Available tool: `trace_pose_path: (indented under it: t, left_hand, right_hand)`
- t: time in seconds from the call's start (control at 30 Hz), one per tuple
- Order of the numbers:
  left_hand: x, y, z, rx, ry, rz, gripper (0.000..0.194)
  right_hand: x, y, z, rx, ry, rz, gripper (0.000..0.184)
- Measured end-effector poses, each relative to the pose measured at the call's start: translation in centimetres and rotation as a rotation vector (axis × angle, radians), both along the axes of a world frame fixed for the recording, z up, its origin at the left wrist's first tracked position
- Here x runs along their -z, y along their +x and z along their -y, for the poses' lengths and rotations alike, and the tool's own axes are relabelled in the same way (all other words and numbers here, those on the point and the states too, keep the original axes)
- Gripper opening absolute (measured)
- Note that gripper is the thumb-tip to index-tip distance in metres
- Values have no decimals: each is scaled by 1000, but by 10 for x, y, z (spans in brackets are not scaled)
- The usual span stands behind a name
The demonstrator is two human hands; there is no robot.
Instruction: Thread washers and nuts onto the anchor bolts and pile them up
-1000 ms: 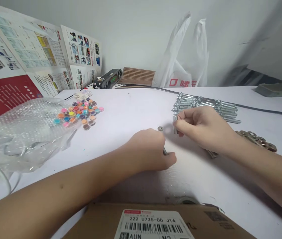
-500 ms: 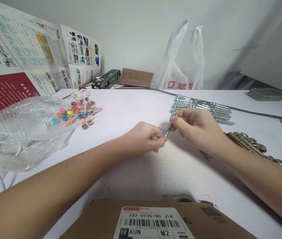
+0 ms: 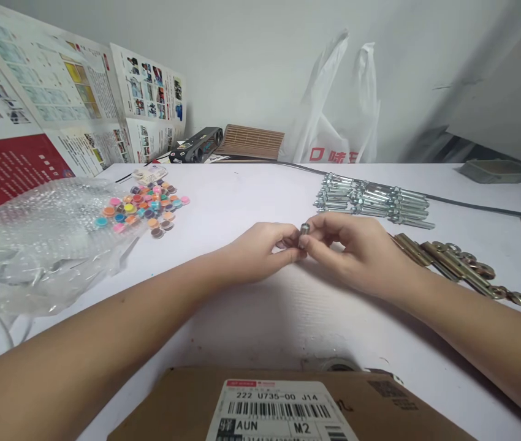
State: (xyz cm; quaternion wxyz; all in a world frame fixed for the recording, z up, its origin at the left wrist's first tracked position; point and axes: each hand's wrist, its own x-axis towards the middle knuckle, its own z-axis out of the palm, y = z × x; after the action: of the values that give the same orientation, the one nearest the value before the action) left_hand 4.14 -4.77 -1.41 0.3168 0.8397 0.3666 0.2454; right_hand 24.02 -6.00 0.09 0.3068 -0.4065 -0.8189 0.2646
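Observation:
My left hand and my right hand meet over the middle of the table, fingers closed and tips touching. Between them is a silver expansion bolt, pinched by both hands. Only its rounded metal end shows; fingers cover the rest. Beyond my right hand lies a pile of silver expansion bolts in rows. Beside my right forearm are brass-coloured metal sleeves and several washers and nuts.
A cardboard box with a label stands at the front edge. To the left are colourful small paint pots and bubble wrap. A white plastic bag, a bamboo mat and a black cable are at the back.
The bolt has turned from lying slanted between my hands to pointing its end towards me. My hands have come closer together, and the right one has moved slightly down and left.

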Motion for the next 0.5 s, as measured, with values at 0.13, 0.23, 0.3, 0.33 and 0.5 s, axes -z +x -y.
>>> trace_pose_path:
  t: [0.13, 0.23, 0.3, 0.33, 0.5]
  left_hand:
    - [-2, -1, 1, 41, 28, -70, 13]
    - [-4, -2, 3, 33, 10, -37, 17]
    - [-5, -2, 3, -9, -17, 43, 23]
    - [-5, -2, 3, -22, -24, 96, 25]
    - [-3, 0, 2, -54, 56, 296, 17]
  right_hand:
    - [8, 2, 1, -79, -30, 83, 9]
    - [11, 3, 0, -100, -52, 112, 8]
    - [12, 2, 1, -106, -64, 108, 10]
    - [12, 1, 1, -104, -68, 100, 11]
    - [9, 2, 0, -118, -36, 85, 14]
